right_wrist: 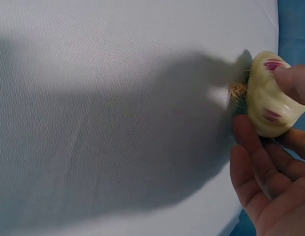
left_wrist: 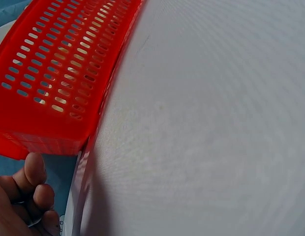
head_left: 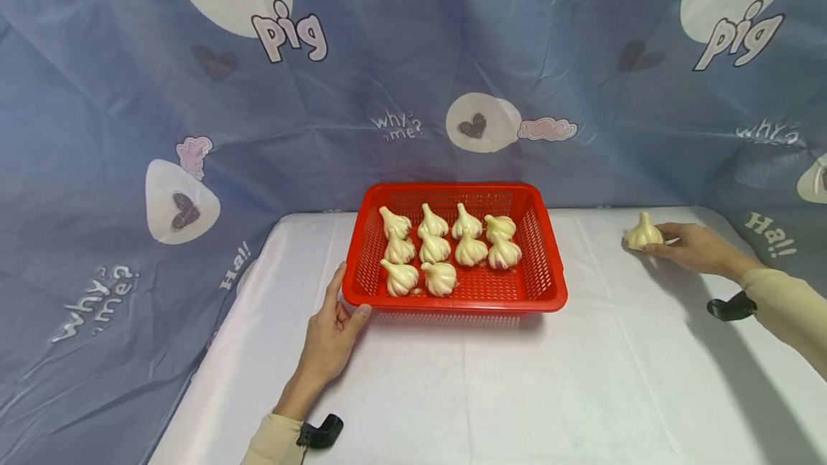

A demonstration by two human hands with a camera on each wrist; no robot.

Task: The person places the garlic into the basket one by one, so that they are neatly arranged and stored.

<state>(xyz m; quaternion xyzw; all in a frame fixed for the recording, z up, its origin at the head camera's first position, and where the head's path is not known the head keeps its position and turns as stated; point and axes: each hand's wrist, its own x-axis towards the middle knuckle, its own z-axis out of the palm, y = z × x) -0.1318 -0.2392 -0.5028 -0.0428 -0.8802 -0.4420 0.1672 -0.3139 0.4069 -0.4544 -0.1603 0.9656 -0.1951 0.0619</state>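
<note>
In the head view, a red plastic basket (head_left: 552, 300) with slotted sides stands on the white-covered table. Several pale garlic bulbs (head_left: 470, 251) with purple streaks lie in it in rows, two of them in the front row at the left. My left hand (head_left: 329, 341) rests at the basket's front left corner, index finger along the left side and thumb by the front rim. Far to the right, my right hand (head_left: 694, 248) pinches another garlic bulb (head_left: 642, 234) between thumb and fingers, low over the table. In the right wrist view, that bulb's root tuft (right_wrist: 237, 92) faces the table.
A blue printed cloth (head_left: 400, 77) hangs behind the table and at both sides. White cloth (head_left: 465, 386) covers the tabletop. The table's back edge runs just behind the basket and the right-hand bulb. Dark wrist devices (head_left: 321, 432) sit on both forearms.
</note>
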